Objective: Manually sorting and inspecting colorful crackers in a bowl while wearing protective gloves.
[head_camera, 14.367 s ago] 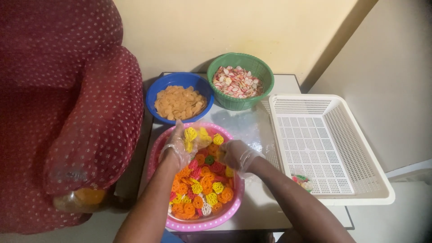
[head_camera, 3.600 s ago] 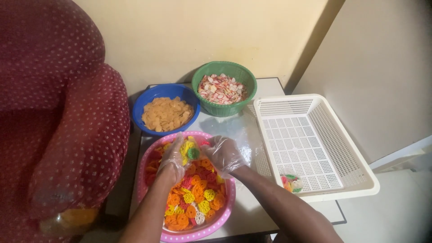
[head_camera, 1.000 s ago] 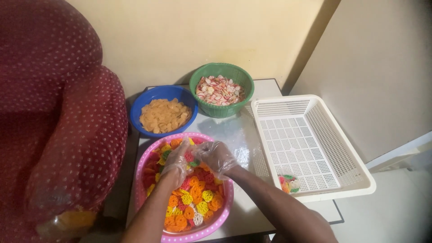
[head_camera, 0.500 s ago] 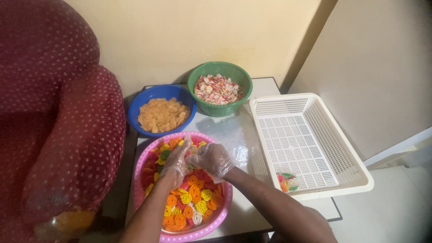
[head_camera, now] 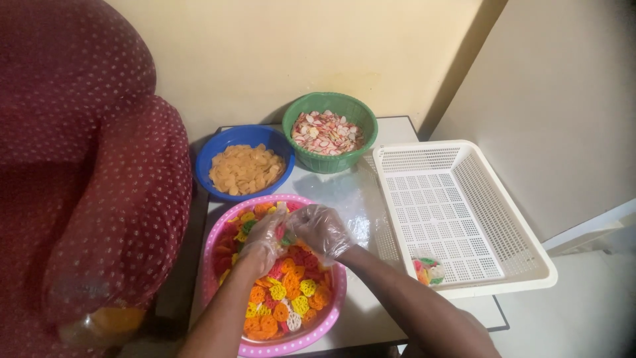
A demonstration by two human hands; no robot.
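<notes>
Gloved left hand [head_camera: 264, 237] and right hand [head_camera: 319, 229] meet over the pink bowl [head_camera: 218, 240], fingers closed together on colourful wheel-shaped snacks [head_camera: 286, 292].

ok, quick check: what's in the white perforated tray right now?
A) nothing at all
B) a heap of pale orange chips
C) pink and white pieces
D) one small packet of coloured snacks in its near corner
D: the white tray holds only a small packet of coloured snacks in its near-left corner.
</notes>
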